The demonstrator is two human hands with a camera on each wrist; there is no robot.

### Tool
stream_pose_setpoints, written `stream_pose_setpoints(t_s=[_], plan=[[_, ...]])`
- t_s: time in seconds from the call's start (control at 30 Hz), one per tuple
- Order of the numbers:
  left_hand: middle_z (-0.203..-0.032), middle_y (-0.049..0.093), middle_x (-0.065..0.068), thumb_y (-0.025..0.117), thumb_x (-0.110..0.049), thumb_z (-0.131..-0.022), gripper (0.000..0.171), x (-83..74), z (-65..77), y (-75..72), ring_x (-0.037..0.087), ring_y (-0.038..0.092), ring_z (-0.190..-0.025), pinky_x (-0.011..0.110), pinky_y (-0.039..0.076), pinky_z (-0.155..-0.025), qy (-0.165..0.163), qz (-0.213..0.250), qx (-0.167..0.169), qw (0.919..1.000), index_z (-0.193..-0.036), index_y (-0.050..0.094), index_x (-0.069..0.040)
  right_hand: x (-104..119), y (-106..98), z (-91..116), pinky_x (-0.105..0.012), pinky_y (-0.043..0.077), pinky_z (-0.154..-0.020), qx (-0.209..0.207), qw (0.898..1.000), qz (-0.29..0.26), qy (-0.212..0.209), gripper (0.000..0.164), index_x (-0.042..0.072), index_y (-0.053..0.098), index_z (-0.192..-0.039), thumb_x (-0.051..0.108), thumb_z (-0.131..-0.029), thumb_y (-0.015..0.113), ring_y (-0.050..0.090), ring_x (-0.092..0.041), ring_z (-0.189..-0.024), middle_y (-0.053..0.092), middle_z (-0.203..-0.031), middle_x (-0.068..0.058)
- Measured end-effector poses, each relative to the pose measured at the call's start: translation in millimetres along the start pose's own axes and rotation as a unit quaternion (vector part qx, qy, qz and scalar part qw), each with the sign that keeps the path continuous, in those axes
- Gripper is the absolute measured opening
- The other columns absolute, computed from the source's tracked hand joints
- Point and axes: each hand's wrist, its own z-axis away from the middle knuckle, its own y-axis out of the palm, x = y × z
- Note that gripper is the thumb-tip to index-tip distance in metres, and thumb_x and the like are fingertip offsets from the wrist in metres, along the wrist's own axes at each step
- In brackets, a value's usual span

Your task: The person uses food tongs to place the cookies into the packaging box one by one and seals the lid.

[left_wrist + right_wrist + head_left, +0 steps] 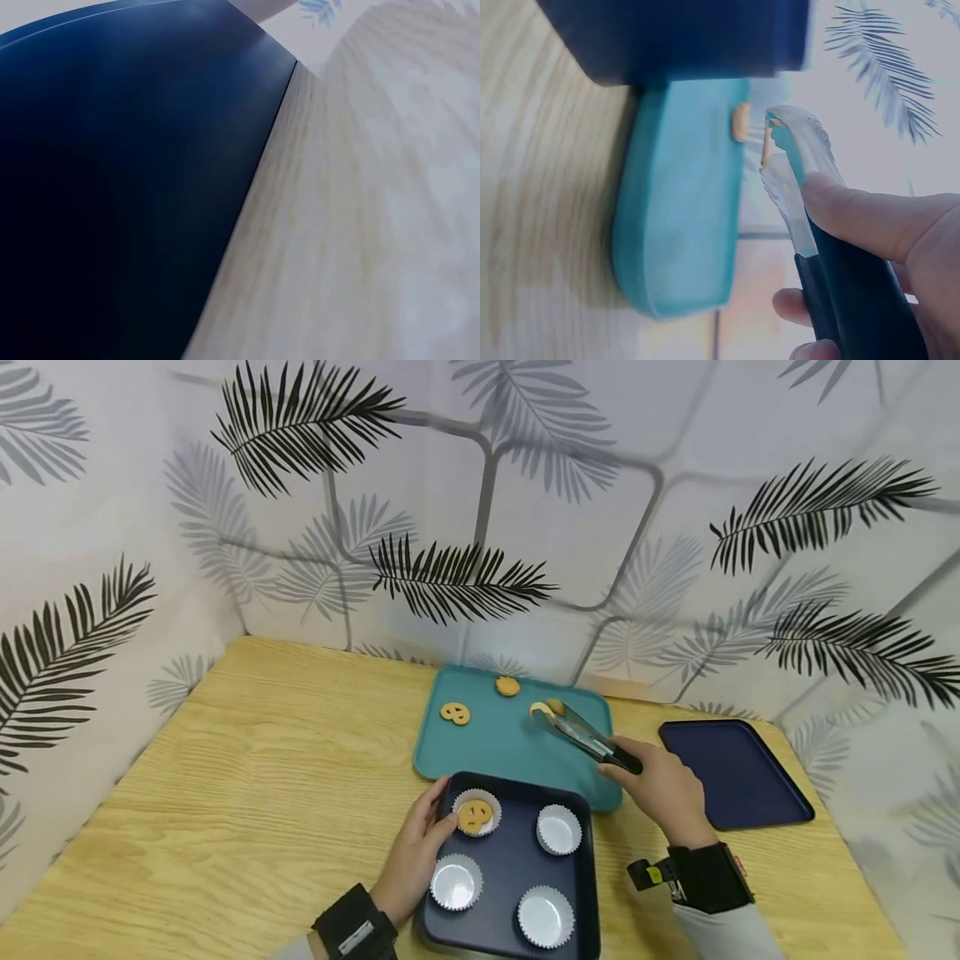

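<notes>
My right hand (667, 789) grips a pair of tongs (588, 735) with dark handles and metal ends. Between the tongs' tips is a light brown cookie (766, 142), seen edge-on in the right wrist view, at the teal tray's right half. Two more cookies lie on the teal tray (487, 752): a pretzel-shaped one (454, 713) and a rounder one (507, 686). My left hand (412, 852) holds the left rim of a dark navy baking pan (510, 860), thumb over the edge. Inside the pan stand several white paper cups; the far left cup (491, 800) contains a pretzel-shaped cookie (474, 817).
A flat navy tray (738, 777) lies to the right of my right hand. The pan's far edge overlaps the teal tray's near edge. A leaf-patterned curtain (420, 485) hangs behind the wooden table (247, 793).
</notes>
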Motion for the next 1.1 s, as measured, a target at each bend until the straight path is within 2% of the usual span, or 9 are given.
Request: stream_pose_setpoints(t_s=[0.07,0.13,0.23,0.3,0.43,0.5,0.57,0.77,1.1], plan=[[-0.159,0.024,0.011,0.047,-0.013,-0.102,0.056,-0.6,0.3,0.1,0.025,0.022,-0.146,0.043,0.021,-0.118,-0.001,0.000,0.002,1.0000,-0.153,0.025,-0.010,-2,-8,11,-0.030,0.028,-0.043,0.005,1.000,-0.008,-0.001,0.063,0.019,0.056,-0.138,0.056,-0.087,0.063,0.048,-0.017,-0.055,0.069,-0.098,-0.014],[-0.159,0.023,0.012,0.047,-0.013,-0.102,0.056,-1.3,0.9,-0.1,0.026,0.021,-0.146,0.044,0.020,-0.118,0.001,0.000,0.003,1.0000,-0.153,0.024,-0.009,-5,-15,21,-0.030,0.030,-0.045,0.014,1.000,-0.015,0.001,0.068,0.018,0.055,-0.139,0.061,-0.086,0.060,0.052,-0.017,-0.061,0.066,-0.115,-0.018],[-0.159,0.022,0.012,0.047,-0.013,-0.102,0.056,-2.1,1.6,-0.5,0.026,0.020,-0.146,0.043,0.019,-0.119,0.003,0.002,0.003,1.0000,-0.153,0.025,-0.009,-7,-27,34,-0.031,0.030,-0.046,0.023,1.000,-0.020,0.004,0.071,0.017,0.054,-0.140,0.063,-0.086,0.059,0.055,-0.018,-0.065,0.060,-0.127,-0.022],[-0.159,0.022,0.013,0.047,-0.012,-0.102,0.056,-2.3,1.8,-0.3,0.027,0.019,-0.147,0.044,0.018,-0.119,0.008,0.002,0.003,1.0000,-0.153,0.025,-0.008,-8,-36,43,-0.031,0.033,-0.049,0.023,1.000,-0.014,0.004,0.073,0.018,0.054,-0.139,0.065,-0.084,0.059,0.061,-0.025,-0.073,0.058,-0.130,-0.023],[-0.159,0.022,0.013,0.047,-0.012,-0.102,0.056,-1.8,1.3,0.6,0.027,0.019,-0.147,0.043,0.018,-0.119,0.009,0.001,0.004,0.9999,-0.153,0.025,-0.008,-10,-54,62,-0.043,0.051,-0.065,0.033,0.999,-0.003,0.002,0.075,0.017,0.055,-0.138,0.067,-0.082,0.060,0.061,-0.043,-0.104,0.057,-0.132,-0.022],[-0.159,0.021,0.014,0.047,-0.012,-0.102,0.056,-1.3,0.9,0.5,0.028,0.019,-0.147,0.043,0.018,-0.119,0.009,0.003,0.005,0.9999,-0.153,0.024,-0.008,-11,-61,71,-0.052,0.053,-0.075,0.043,0.999,-0.002,-0.004,0.074,0.017,0.057,-0.137,0.065,-0.081,0.062,0.056,-0.046,-0.113,0.059,-0.131,-0.021],[-0.159,0.022,0.014,0.047,-0.013,-0.102,0.056,-0.8,0.0,-0.3,0.028,0.020,-0.146,0.044,0.019,-0.119,0.010,0.000,0.004,0.9999,-0.153,0.024,-0.008,-11,-67,79,-0.056,0.052,-0.078,0.057,0.998,-0.002,-0.009,0.073,0.018,0.058,-0.136,0.065,-0.080,0.064,0.056,-0.046,-0.115,0.061,-0.129,-0.019],[-0.159,0.023,0.012,0.047,-0.015,-0.102,0.057,-1.6,-1.4,-2.5,0.027,0.021,-0.146,0.044,0.020,-0.118,0.011,-0.004,0.002,0.9999,-0.153,0.024,-0.008,-10,-75,95,-0.047,0.055,-0.072,0.099,0.995,0.009,-0.006,0.071,0.024,0.061,-0.133,0.066,-0.076,0.066,0.062,-0.036,-0.109,0.066,-0.123,-0.008],[-0.159,0.022,0.013,0.047,-0.015,-0.102,0.056,-0.5,-0.1,-1.0,0.027,0.020,-0.147,0.044,0.018,-0.119,0.014,0.003,0.009,0.9999,-0.153,0.023,-0.009,-8,-58,103,-0.050,0.055,-0.070,0.121,0.991,0.053,-0.016,0.073,0.028,0.063,-0.130,0.072,-0.072,0.062,0.066,-0.030,-0.102,0.068,-0.120,-0.004]])
